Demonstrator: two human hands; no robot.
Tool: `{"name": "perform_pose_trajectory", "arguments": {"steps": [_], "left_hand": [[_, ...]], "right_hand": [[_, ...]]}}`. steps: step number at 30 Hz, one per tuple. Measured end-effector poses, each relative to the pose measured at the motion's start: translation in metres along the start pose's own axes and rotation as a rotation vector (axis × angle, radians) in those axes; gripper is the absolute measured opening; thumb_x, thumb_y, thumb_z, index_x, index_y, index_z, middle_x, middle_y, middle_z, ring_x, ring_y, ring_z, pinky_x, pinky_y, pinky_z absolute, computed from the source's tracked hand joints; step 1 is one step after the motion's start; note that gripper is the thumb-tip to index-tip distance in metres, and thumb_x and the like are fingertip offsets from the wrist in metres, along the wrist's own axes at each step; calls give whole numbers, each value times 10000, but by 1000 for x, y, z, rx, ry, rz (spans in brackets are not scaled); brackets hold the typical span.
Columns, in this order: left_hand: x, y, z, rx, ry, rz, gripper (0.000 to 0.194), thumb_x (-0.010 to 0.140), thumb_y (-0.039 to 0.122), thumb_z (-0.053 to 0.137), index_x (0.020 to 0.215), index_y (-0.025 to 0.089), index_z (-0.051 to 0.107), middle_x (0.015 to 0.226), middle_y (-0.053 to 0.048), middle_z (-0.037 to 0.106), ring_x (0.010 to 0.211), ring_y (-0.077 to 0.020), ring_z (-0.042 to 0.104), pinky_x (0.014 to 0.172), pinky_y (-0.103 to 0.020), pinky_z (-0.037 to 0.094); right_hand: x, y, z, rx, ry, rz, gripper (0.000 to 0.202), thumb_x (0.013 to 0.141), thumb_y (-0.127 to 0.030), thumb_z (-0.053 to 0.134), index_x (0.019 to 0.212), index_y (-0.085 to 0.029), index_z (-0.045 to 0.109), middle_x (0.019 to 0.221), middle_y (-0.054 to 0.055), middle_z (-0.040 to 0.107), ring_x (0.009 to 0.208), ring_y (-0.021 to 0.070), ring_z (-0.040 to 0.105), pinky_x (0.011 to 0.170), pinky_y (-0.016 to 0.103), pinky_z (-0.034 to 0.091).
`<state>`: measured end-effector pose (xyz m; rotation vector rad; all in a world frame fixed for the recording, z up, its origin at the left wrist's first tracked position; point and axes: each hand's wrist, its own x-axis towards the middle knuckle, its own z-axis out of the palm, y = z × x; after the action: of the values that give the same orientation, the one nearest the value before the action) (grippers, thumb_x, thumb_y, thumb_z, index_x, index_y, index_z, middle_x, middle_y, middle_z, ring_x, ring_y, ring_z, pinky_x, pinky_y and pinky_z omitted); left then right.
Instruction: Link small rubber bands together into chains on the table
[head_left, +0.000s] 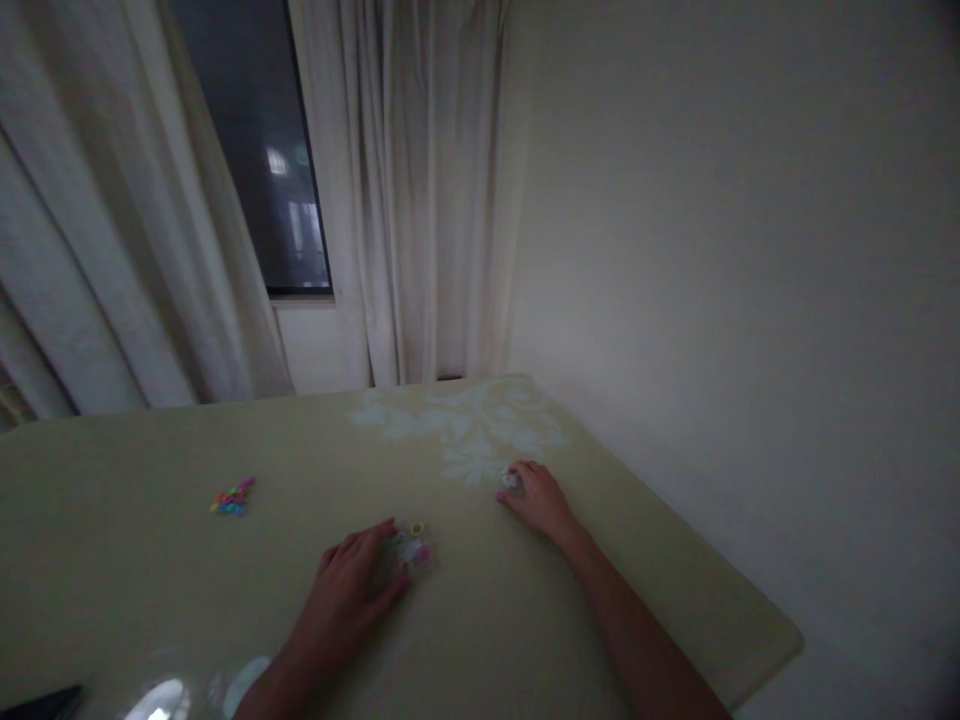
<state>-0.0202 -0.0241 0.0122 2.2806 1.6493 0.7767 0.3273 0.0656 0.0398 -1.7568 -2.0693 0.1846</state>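
My left hand (349, 580) rests on the table with its thumb and index finger on either side of a small clear case (409, 553). Inside or on that case show a yellow ring-like piece (417, 528) and a pink piece (425, 556); whether it is a stiff box or a bag I cannot tell. Farther off to the right, my right hand (541, 500) has its fingertips and thumb closed around a small whitish object (511, 481). It sits low at the tabletop, partly covered by the fingers, and its kind is unclear.
A little pile of brightly coloured small pieces (233, 497) lies at the left of the table (150, 570). Shiny round clear things (161, 700) and a dark flat object (45, 703) are at the near left edge. A wall (735, 300) borders the right side; curtains (420, 200) hang behind.
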Motion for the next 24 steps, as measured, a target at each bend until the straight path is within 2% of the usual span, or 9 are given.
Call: {"name": "perform_pose_trajectory", "arguments": {"steps": [3,7,10,14,17,19,21,24], "left_hand": [[0,2,-2,-3,-7,-7,561,871,413,688,1407,281,587,1389,-94,697,1293,-339,625,1091,-537,444],[1,4,-5,27,-40,5,428,887,403,670,1299,288,666,1486,-85,629,1321,-339,604,1093,-549,436],[1,4,-5,34,-53,15,414,888,402,666,1286,290,681,1518,-84,600,1332,-348,598,1093,-571,435],[0,3,-4,-15,-38,20,487,878,425,673,1339,270,642,1468,-105,640,1310,-353,615,1099,-572,443],[-1,5,-4,-75,-20,25,541,866,410,687,1371,233,603,1396,-122,678,1287,-337,627,1098,-528,470],[-3,7,-3,-114,-16,32,553,862,395,692,1375,214,592,1370,-130,683,1274,-326,633,1097,-501,486],[-4,9,-1,-151,-9,21,595,861,399,698,1408,208,564,1370,-137,676,1271,-322,637,1093,-493,501],[-5,11,2,-200,-2,-7,643,860,425,710,1440,210,535,1374,-141,674,1262,-322,651,1084,-496,521]], "right_hand": [[1,-3,0,-20,14,-24,308,875,-323,770,1117,-151,688,1132,133,685,1095,274,615,972,354,446],[0,-5,0,-40,14,-43,266,892,-303,740,1109,-158,687,1121,121,688,1090,268,609,965,348,444],[-1,-5,1,-45,13,-52,260,898,-296,725,1118,-164,683,1120,113,696,1087,274,612,972,362,449],[-2,-9,2,-34,33,-61,319,895,-268,717,1193,-169,660,1223,127,680,1163,286,600,1015,384,450],[-4,-15,4,-62,83,-80,456,883,-258,722,1317,-175,609,1433,158,578,1335,312,508,1115,425,391],[-4,-18,6,-77,95,-81,492,884,-274,724,1347,-173,593,1504,168,520,1393,325,458,1149,444,359],[-4,-18,10,-79,93,-53,492,886,-305,729,1340,-168,598,1495,180,522,1388,339,462,1144,457,360],[-3,-14,14,-51,61,8,475,895,-354,727,1315,-166,607,1370,184,603,1288,338,540,1082,459,406]]}}
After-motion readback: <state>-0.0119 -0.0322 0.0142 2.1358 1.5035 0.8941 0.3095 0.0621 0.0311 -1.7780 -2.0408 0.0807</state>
